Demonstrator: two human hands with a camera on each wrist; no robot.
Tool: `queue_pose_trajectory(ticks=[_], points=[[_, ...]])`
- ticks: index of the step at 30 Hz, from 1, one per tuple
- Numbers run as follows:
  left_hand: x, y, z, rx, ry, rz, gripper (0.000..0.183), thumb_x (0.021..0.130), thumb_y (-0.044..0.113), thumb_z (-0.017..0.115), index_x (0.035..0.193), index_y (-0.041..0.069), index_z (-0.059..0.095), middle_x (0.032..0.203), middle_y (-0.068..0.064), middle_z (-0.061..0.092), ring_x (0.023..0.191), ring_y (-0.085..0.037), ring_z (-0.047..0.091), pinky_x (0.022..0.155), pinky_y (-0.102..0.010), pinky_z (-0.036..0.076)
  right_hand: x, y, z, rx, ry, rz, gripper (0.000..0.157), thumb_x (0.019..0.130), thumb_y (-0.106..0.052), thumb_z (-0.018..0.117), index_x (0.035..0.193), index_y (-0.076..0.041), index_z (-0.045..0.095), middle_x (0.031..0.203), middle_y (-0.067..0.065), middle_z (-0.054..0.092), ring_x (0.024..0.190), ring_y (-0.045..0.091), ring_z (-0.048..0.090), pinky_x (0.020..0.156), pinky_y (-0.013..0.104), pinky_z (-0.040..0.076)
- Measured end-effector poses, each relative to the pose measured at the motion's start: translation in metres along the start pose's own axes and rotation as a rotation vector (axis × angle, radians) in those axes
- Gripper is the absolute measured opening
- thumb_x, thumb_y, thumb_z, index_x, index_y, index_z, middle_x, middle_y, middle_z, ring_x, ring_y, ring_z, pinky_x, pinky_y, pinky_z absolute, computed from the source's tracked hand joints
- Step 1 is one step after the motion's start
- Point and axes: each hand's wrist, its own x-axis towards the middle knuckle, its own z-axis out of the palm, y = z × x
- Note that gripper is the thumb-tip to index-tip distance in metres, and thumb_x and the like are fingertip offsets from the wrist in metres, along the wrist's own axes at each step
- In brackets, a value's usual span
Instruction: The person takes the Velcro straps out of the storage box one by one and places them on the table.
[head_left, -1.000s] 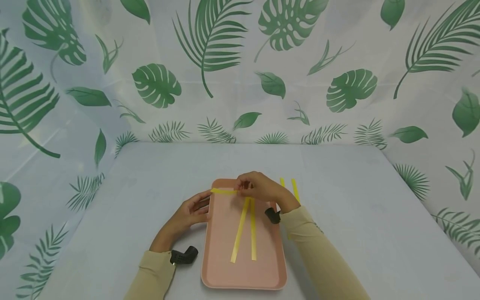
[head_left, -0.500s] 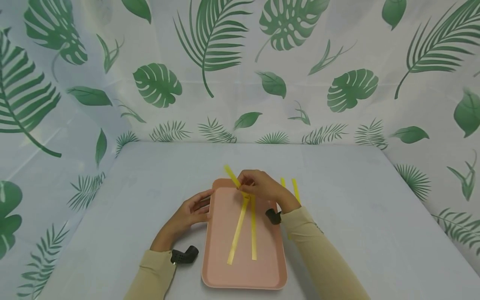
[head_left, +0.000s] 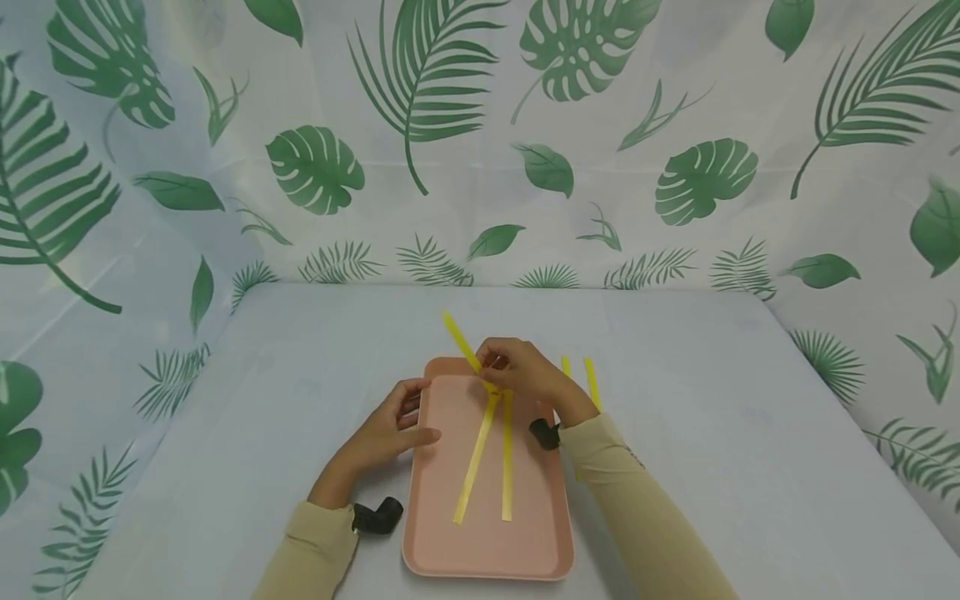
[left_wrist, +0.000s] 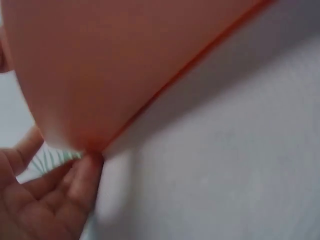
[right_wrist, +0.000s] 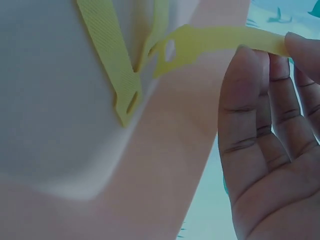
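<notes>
A pink tray (head_left: 480,550) lies lengthwise, with two yellow hook-and-loop cable ties (head_left: 507,475) on it, spread apart toward its near end. My left hand (head_left: 382,429) holds the tray's left rim, thumb over the inside and fingers along the outer edge. In the left wrist view, fingertips touch the rim of the tray (left_wrist: 90,75). My right hand (head_left: 517,371) pinches another yellow hook-and-loop cable tie (head_left: 459,337) between thumb and fingers. The free end of this tie points up past the far rim. Its slotted head (right_wrist: 175,52) meets the other ties' heads in the right wrist view.
More yellow ties (head_left: 592,383) lie on the white table (head_left: 690,367) right of the tray, partly hidden by the right arm. A white leaf-print cloth (head_left: 465,167) hangs behind the table and along both sides.
The held tie has swung from lying across the tray's far end to pointing up and away. My left thumb has moved over the rim onto the tray's inside.
</notes>
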Motion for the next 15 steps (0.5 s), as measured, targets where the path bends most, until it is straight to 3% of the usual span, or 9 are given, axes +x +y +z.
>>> queue_pose_trajectory(ticks=[2,9,11,15], points=[[-0.001,0.007,0.005,0.093,0.019,-0.036,0.086,0.086,0.019,0.078,0.154,0.005,0.026,0.152,-0.02,0.038,0.136,-0.037,0.044,0.111,-0.052,0.04,0.0,0.001,0.001,-0.001,-0.003,0.013,0.008,0.094,-0.004,0.067,0.094,-0.01,0.062,0.092,0.003,0.066,0.085,0.018,0.063,0.069,0.027,0.055],[-0.009,0.027,0.027,0.575,0.063,-0.085,0.117,0.075,0.039,0.085,0.161,0.009,0.011,0.161,-0.028,0.014,0.142,-0.05,0.027,0.106,-0.068,0.036,0.0,0.002,0.001,0.002,-0.013,0.021,0.007,0.095,-0.004,0.067,0.094,-0.009,0.062,0.092,0.005,0.067,0.083,0.021,0.064,0.069,0.028,0.055],[-0.011,0.03,0.033,0.661,0.076,-0.08,0.122,0.072,0.042,0.086,0.16,0.006,0.009,0.159,-0.032,0.017,0.136,-0.056,0.034,0.099,-0.07,0.041,0.0,0.002,0.001,0.006,-0.017,0.021,0.005,0.095,-0.005,0.067,0.095,-0.008,0.062,0.092,0.005,0.067,0.082,0.021,0.064,0.069,0.028,0.054],[-0.011,0.029,0.044,0.803,0.102,-0.083,0.132,0.064,0.053,0.086,0.16,0.005,0.009,0.156,-0.034,0.023,0.131,-0.053,0.042,0.098,-0.067,0.042,0.001,0.004,0.002,0.004,-0.02,0.018,0.006,0.095,-0.004,0.067,0.095,-0.009,0.063,0.09,0.006,0.068,0.079,0.019,0.064,0.069,0.028,0.054]])
